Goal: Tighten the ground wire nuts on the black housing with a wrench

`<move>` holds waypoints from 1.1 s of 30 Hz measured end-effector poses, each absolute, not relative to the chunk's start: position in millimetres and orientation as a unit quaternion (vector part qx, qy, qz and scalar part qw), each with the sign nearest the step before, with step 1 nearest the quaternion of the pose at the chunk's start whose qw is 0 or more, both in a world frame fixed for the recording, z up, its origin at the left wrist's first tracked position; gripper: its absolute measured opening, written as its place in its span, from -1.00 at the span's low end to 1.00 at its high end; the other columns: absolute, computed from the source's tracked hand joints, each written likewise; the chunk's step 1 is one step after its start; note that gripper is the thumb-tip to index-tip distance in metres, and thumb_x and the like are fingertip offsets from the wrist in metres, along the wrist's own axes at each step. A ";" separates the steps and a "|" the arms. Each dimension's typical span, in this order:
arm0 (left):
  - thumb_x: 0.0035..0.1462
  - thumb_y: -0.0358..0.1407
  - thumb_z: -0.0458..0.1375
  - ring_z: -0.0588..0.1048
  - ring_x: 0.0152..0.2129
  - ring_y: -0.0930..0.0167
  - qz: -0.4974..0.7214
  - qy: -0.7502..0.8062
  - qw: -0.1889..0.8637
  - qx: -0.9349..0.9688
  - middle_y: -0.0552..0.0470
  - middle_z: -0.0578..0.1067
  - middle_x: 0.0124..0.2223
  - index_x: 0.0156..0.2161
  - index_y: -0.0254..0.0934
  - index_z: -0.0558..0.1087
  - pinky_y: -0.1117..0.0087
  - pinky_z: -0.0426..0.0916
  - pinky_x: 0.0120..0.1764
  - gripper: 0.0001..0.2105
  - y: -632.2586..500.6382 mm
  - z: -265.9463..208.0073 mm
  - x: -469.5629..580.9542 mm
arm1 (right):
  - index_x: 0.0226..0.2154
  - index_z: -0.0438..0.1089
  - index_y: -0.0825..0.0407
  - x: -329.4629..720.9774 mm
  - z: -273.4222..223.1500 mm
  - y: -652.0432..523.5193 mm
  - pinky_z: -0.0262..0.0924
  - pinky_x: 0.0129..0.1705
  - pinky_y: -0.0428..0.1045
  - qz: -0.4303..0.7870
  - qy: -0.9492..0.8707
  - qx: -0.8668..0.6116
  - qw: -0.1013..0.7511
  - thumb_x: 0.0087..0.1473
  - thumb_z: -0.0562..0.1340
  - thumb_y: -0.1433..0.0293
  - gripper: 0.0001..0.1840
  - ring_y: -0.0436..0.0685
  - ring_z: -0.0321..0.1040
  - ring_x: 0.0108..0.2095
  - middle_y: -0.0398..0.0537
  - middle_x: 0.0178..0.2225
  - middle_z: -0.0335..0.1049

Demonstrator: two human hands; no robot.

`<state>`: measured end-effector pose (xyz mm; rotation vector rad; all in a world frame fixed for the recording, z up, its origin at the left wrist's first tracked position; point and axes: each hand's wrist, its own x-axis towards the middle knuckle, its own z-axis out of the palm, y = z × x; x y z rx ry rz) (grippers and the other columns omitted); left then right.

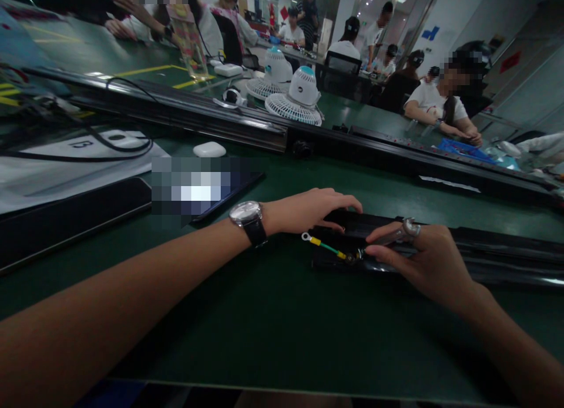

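Observation:
A long black bar (480, 249) with a channel along it lies on the green table at the right. My left hand (319, 211) is curled over its left end, with the thumb and fingers around the far edge. Close to that end, a short green wire (326, 248) with yellow sleeves is attached to the bar; its free ring terminal (306, 236) sticks out to the left. My right hand (423, 258) is above the bar, thumb and forefinger pinched at a small shiny metal piece (361, 253) beside the wire's attached end. The fingertips partly hide this piece.
A lit tablet-like screen (207, 191), a white earbud-style case (210, 149) and a dark flat panel (74, 223) lie to the left. Long black rails (396, 155) cross the table behind. Beyond them stand white fans (296, 97) and a bottle (190, 44); several people sit farther back.

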<state>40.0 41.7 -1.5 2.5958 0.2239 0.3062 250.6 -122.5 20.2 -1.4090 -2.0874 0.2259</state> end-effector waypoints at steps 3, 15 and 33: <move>0.29 -0.27 0.23 0.44 -0.01 0.31 0.114 0.087 0.256 0.956 0.01 0.50 0.08 0.22 -0.03 0.34 0.29 0.27 0.03 -0.58 42.2 -2.3 40.1 | -0.24 0.56 0.01 248.4 19.5 -122.1 0.47 -0.35 -0.05 0.084 -0.794 -0.524 0.298 0.21 0.36 0.36 -0.92 0.11 0.62 -0.36 -0.09 -0.32 0.66; 0.30 -0.27 0.23 0.43 0.01 0.30 0.107 0.087 0.247 0.959 0.01 0.48 0.10 0.22 -0.05 0.33 0.31 0.27 0.02 -0.59 41.0 -0.2 40.2 | -0.26 0.55 0.01 247.1 13.9 -119.8 0.43 -0.36 -0.08 0.048 -0.816 -0.497 0.291 0.19 0.38 0.39 -0.95 0.06 0.57 -0.44 -0.12 -0.35 0.65; 0.30 -0.29 0.19 0.42 0.02 0.32 0.098 0.081 0.260 0.957 0.03 0.48 0.11 0.24 -0.02 0.31 0.30 0.25 0.03 -0.57 43.8 -0.3 39.3 | -0.25 0.54 -0.02 255.7 26.1 -122.4 0.36 -0.31 -0.10 0.036 -0.803 -0.510 0.308 0.24 0.32 0.43 -0.95 0.01 0.54 -0.38 -0.17 -0.31 0.63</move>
